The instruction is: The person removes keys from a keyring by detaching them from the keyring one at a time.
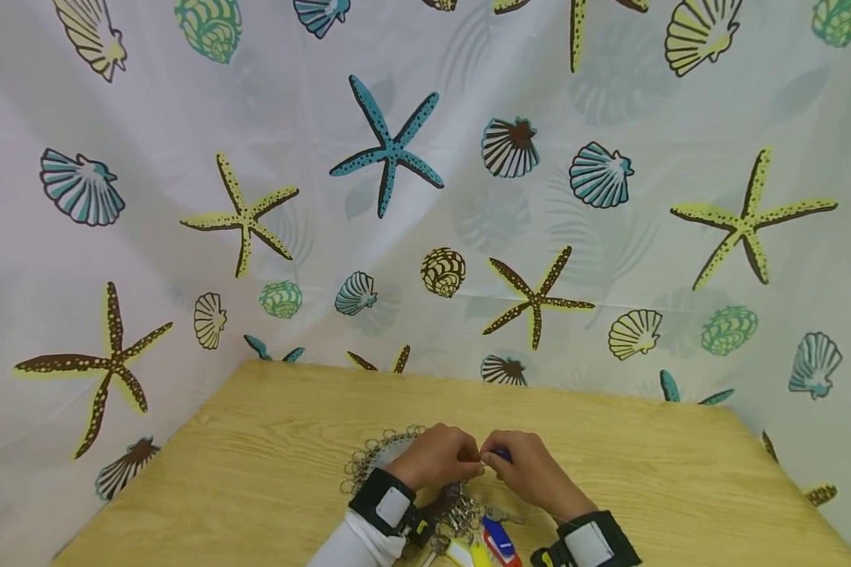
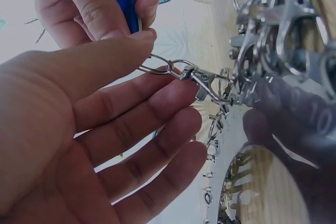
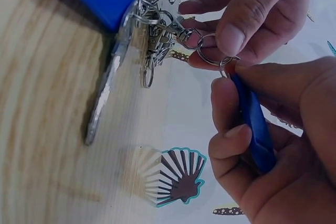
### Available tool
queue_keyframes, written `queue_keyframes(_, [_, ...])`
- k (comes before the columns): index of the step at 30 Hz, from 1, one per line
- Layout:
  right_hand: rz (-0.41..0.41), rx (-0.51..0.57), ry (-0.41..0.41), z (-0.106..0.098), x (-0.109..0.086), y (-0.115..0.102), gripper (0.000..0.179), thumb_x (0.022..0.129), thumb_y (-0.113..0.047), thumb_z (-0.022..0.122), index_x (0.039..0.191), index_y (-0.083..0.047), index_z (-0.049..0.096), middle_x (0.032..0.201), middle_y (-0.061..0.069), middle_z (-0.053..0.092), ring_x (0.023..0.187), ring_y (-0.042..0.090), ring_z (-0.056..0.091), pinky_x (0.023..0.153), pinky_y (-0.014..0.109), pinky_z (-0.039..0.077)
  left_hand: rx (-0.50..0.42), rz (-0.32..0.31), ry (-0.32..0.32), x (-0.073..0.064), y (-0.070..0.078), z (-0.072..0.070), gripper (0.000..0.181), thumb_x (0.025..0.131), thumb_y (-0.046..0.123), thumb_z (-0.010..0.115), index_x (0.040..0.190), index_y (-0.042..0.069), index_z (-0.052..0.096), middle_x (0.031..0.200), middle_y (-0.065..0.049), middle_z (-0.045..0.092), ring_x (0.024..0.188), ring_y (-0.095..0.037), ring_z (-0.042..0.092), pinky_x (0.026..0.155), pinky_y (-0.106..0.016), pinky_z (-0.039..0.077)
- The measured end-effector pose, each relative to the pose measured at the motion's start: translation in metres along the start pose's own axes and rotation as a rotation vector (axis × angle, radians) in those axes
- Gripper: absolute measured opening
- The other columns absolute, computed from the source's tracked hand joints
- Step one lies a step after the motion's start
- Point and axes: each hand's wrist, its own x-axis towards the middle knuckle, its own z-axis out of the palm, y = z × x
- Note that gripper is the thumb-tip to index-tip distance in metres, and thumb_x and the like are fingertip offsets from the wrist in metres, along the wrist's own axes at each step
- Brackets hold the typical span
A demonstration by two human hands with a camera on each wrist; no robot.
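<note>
Plainly, left hand: one ring; right hand: one blue tag.

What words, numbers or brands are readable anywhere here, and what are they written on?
"10": on the shiny gray plate, in the left wrist view; the mark next to it is too blurred to read.
Held blue tag: no lettering that I can make out.
Yellow tag on the table: too small to tell.
I can read no brand names.
</note>
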Motion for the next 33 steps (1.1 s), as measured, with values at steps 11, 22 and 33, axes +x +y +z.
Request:
queue_keyframes(11, [0.007, 0.002, -0.006, 0.0000, 0.0003, -0.0014, 0.009, 0.096, -0.010, 0.060, 0.091, -0.011, 0.068, 0.082, 0.004, 0.065, 0.061, 0.005, 0.056, 0.054, 0.025, 0.047, 0.035, -0.006, 0.023, 0.0012, 0.0008, -0.0008, 0.008, 0.085, 0.021, 0.075, 0.090, 0.016, 0.072, 0.075, 0.011, 0.063, 0.064, 0.001, 0.055, 0.060, -0.018, 0.047])
queue_keyframes(22, [0.000, 0.002, -0.006, 0.0005, 0.0003, 0.0005, 0.008, 0.096, -0.010, 0.060, 0.093, -0.010, 0.068, 0.085, 0.003, 0.065, 0.062, 0.009, 0.059, 0.055, 0.024, 0.049, -0.002, -0.028, 0.020, -0.0003, 0.0039, -0.0018, 0.012, 0.085, 0.021, 0.075, 0.094, 0.014, 0.072, 0.077, 0.011, 0.064, 0.064, 0.001, 0.056, 0.061, -0.019, 0.047])
queue_keyframes(33, [-0.001, -0.002, 0.003, -0.0012, 0.0001, 0.0014, 0.010, 0.096, -0.010, 0.059, 0.090, -0.015, 0.066, 0.083, 0.000, 0.064, 0.062, 0.008, 0.059, 0.055, 0.024, 0.048, -0.048, -0.029, -0.038, 0.0004, 0.0037, -0.0033, 0.020, 0.096, 0.027, 0.062, 0.094, 0.012, 0.075, 0.067, 0.006, 0.062, 0.052, -0.004, 0.049, 0.053, -0.020, 0.039])
